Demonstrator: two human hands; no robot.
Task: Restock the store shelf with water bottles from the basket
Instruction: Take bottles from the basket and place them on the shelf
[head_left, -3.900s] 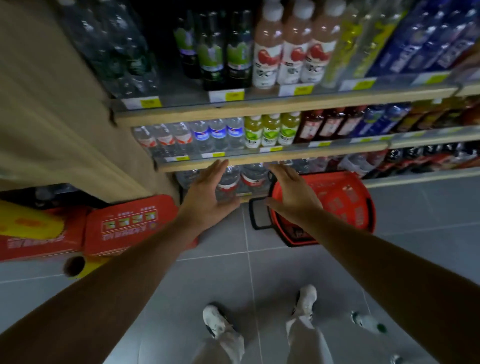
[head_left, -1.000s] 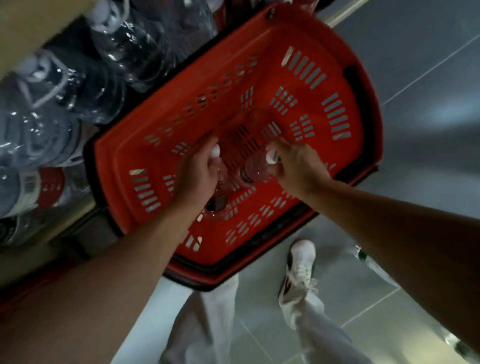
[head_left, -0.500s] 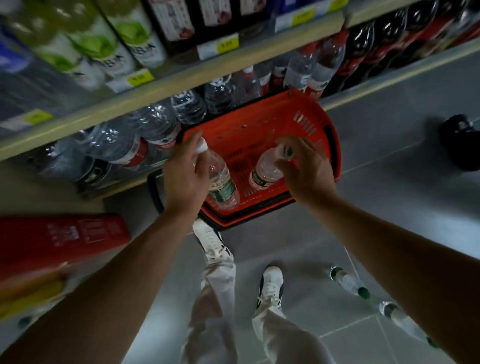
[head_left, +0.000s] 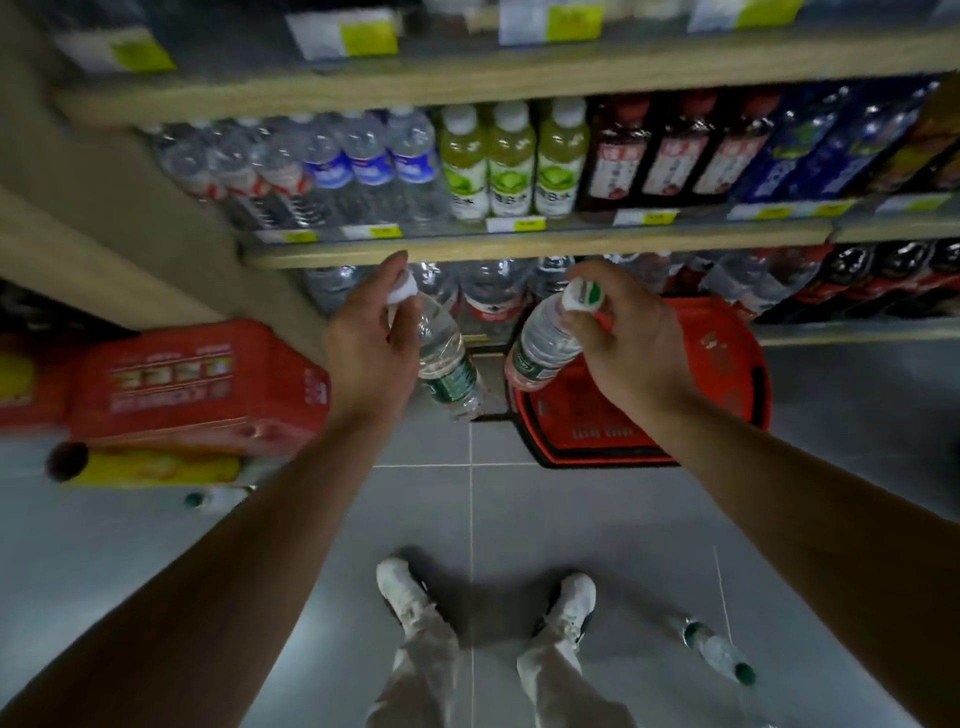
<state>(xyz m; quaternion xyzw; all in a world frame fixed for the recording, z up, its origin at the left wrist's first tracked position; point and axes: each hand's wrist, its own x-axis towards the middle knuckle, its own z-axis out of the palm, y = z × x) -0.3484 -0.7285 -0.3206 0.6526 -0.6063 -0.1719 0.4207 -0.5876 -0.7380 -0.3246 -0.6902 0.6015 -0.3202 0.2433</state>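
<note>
- Nearest us, 1 stray bottle (head_left: 719, 652) lies on the floor (head_left: 311, 545) right of our shoes (head_left: 405, 592).
- Our left hand (head_left: 366, 348) pinches 1 bottle by its cap (head_left: 402, 292); the body (head_left: 447, 364) hangs down, free to swing.
- Our right hand (head_left: 628, 345) grips a 2nd bottle (head_left: 545, 343) at the neck, tilted.
- Both hang above the floor between basket (head_left: 727, 374) and shelf (head_left: 519, 244), probably for upright placing.
- Beyond, the water row (head_left: 332, 166) is likely the target.

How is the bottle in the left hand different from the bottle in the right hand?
The left hand's bottle hangs with its base tilted to the right; the right hand's bottle tilts to the left. The first has a plain white cap, the second a white cap with a green mark. Both are clear, green-labelled, and gripped at the neck by the left hand and right hand.
</note>
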